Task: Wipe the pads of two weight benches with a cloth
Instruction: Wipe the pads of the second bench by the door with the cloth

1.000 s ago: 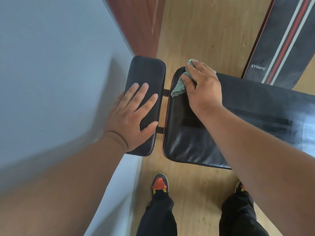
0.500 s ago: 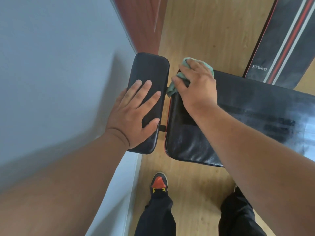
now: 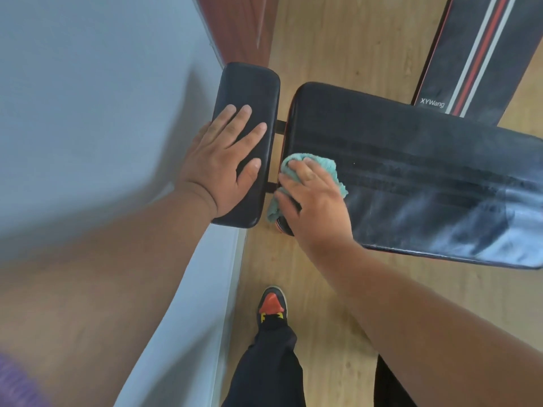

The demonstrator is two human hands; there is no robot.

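A long black bench pad (image 3: 411, 160) runs across the right half of the view, with pale wipe streaks toward its right end. Beside its left end sits a small black pad (image 3: 252, 83) of the same bench. My left hand (image 3: 226, 160) lies flat on the small pad, fingers spread. My right hand (image 3: 314, 201) presses a crumpled teal cloth (image 3: 329, 167) onto the near left corner of the long pad; part of the cloth hangs over the pad's edge. A second bench pad (image 3: 482, 54), black with red and white stripes, lies at the top right.
A pale wall (image 3: 88, 98) with a white baseboard (image 3: 182, 318) closes the left side, right next to the small pad. A reddish-brown panel (image 3: 241, 27) stands at the top. The floor is light wood (image 3: 346, 39). My shoe (image 3: 271, 304) and dark trouser legs are below.
My right hand has drawn the cloth from the far left corner of the long pad toward me, to its near left corner. My left hand has stayed on the small pad.
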